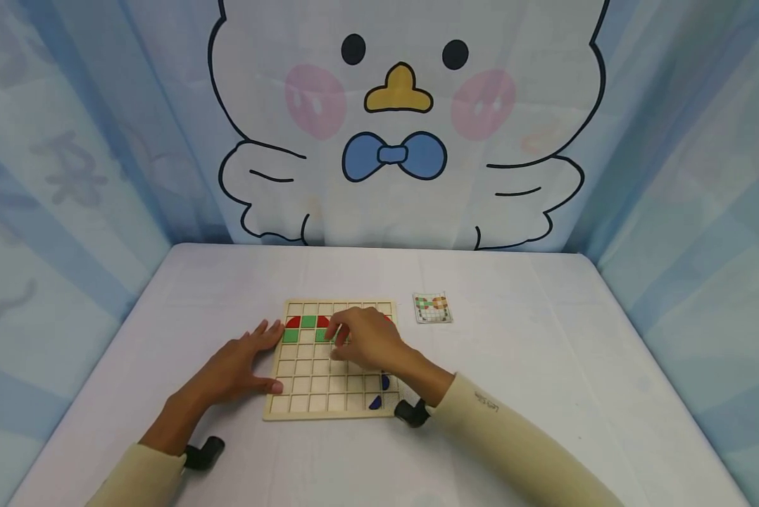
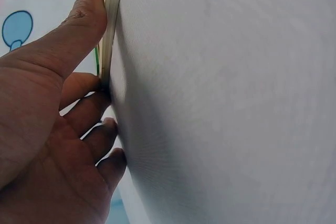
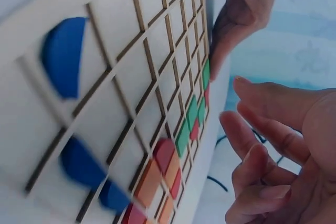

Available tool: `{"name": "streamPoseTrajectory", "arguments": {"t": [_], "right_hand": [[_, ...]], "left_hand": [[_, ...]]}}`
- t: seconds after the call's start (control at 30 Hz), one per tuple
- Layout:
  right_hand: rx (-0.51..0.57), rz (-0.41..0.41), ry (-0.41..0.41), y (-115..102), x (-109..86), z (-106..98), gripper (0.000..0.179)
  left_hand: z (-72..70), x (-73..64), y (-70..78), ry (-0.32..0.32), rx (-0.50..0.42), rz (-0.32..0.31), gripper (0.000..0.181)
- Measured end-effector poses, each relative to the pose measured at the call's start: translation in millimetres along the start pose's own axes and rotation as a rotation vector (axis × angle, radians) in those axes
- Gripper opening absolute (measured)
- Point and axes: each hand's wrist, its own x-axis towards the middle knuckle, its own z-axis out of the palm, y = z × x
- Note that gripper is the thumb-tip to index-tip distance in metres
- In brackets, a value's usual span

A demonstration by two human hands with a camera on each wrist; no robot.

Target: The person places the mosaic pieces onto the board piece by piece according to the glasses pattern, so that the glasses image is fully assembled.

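The left hand (image 1: 236, 370) blocks the left edge of the gridded wooden board (image 1: 318, 403); the right hand (image 1: 369, 338) and forearm (image 1: 425, 374) bar its right side. Open bench (image 1: 291, 465) leads in from the front. A gap separates board from pattern card (image 1: 432, 308).

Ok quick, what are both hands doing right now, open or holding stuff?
Left hand: open, touching the board.
Right hand: open, holding nothing I can see.

Left sleeve (image 1: 137, 480) and right sleeve (image 1: 512, 445): beige fabric, reaching the wrist. Right sleeve marking: small dark lettering (image 1: 486, 402) near the cuff (image 1: 446, 391), too small to read. Left wrist camera (image 1: 205, 453) and right wrist camera (image 1: 411, 413): black, compact, rounded housings. Left hand (image 1: 230, 367) and right hand (image 1: 368, 339): bare.
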Motion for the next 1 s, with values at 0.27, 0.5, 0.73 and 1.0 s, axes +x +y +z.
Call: {"name": "streamPoseTrajectory", "arguments": {"t": [0.27, 0.5, 0.73, 1.0], "right_hand": [[-0.002, 0.067, 0.016, 31.6, -43.7, -25.7, 0.02], [-0.001, 0.218, 0.059, 60.0, -77.9, -42.5, 0.018], [0.031, 0.292, 0.038, 78.7, -103.3, -51.0, 0.018], [0.029, 0.172, -0.082, 95.2, -120.6, -43.5, 0.026]], "left_hand": [[1.7, -0.5, 2.2, 0.004, 0.004, -0.007, 0.118], [0.7, -1.5, 5.2, 0.003, 0.013, -0.024, 0.119], [-0.2, -1.6, 5.7, 0.003, 0.001, -0.023, 0.118], [-0.7, -2.0, 5.8, 0.008, -0.008, -0.015, 0.117]]}}
